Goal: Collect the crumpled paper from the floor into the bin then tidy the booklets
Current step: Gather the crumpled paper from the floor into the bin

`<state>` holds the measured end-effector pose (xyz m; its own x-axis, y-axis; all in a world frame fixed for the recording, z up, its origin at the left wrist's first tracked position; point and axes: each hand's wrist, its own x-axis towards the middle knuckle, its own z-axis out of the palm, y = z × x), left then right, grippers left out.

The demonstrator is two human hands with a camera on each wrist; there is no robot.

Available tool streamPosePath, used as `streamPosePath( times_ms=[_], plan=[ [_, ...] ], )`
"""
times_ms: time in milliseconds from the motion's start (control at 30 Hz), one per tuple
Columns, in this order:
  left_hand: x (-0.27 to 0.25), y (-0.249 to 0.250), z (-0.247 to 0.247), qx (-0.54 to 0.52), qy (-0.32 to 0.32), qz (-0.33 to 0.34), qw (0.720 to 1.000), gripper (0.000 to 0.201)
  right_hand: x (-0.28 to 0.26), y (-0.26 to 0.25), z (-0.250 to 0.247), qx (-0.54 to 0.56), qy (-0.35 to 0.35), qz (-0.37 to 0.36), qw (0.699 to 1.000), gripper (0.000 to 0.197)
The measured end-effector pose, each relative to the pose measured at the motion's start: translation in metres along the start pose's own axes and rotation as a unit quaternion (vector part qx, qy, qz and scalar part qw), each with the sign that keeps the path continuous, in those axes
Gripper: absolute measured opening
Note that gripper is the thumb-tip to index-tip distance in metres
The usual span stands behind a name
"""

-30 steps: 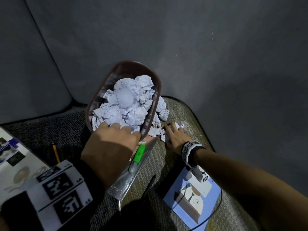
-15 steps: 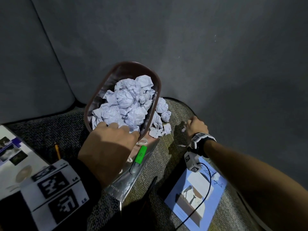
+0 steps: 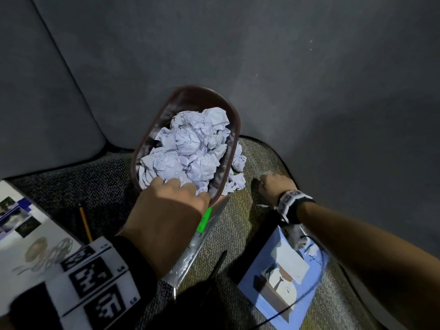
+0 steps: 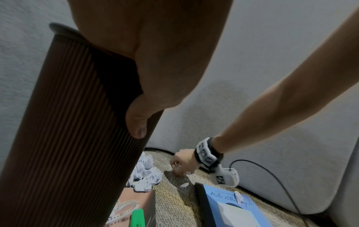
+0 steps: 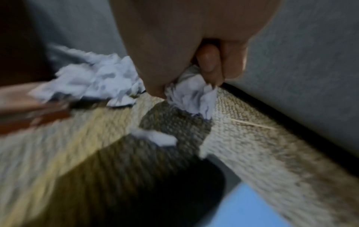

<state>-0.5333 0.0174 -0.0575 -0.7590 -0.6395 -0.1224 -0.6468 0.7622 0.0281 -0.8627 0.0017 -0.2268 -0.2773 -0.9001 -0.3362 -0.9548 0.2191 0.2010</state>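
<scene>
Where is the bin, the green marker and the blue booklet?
bin [image 3: 234,120]: head view, on its brown rim at the right side.
green marker [image 3: 205,220]: head view, on its bright green cap.
blue booklet [image 3: 258,265]: head view, on the blue cover near its left edge.

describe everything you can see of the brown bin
The bin is a tall, dark brown container with an oval mouth, a smooth rim and fine vertical ribs down its wall, likely plastic. It leans on the carpet by the grey upholstery, heaped nearly full with crumpled paper. The left hand grips its near rim, fingers inside on the paper, thumb on the ribbed outside. More paper balls lie against its right side.
</scene>
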Motion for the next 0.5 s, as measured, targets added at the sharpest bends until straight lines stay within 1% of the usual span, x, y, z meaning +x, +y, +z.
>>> streamPosePath(
  times_ms=[67,133,167,200,267,300,400,500],
  plan=[
    [0.002,0.001,-0.005,0.004,0.008,0.0,1.0,0.021,-0.021,0.005,0.01,-0.059,-0.001,-0.043,0.997,0.026],
    [0.003,0.006,-0.012,0.016,-0.014,-0.006,1.0,0.015,-0.037,0.009,0.024,-0.083,-0.014,-0.073,0.994,0.033],
    [0.004,0.007,-0.011,0.025,-0.031,-0.021,0.999,0.018,-0.042,0.01,0.03,-0.084,-0.019,-0.075,0.993,0.039],
    [0.006,0.007,-0.006,0.048,-0.033,-0.025,0.998,0.022,-0.045,0.011,0.034,-0.087,-0.021,-0.074,0.993,0.044],
    [0.006,0.009,-0.006,0.063,-0.046,-0.029,0.997,0.024,-0.049,0.004,0.037,-0.11,-0.03,-0.083,0.99,0.048],
    [0.006,0.009,-0.005,0.065,-0.04,-0.031,0.997,0.024,-0.05,0.002,0.038,-0.126,-0.038,-0.095,0.987,0.046],
    [0.004,0.006,-0.005,0.057,-0.038,-0.038,0.997,0.024,-0.047,-0.004,0.034,-0.16,-0.049,-0.117,0.979,0.03],
    [0.002,0.005,-0.006,0.045,-0.026,-0.032,0.998,0.022,-0.045,-0.011,0.024,-0.12,-0.036,-0.096,0.987,0.027]
  ],
)
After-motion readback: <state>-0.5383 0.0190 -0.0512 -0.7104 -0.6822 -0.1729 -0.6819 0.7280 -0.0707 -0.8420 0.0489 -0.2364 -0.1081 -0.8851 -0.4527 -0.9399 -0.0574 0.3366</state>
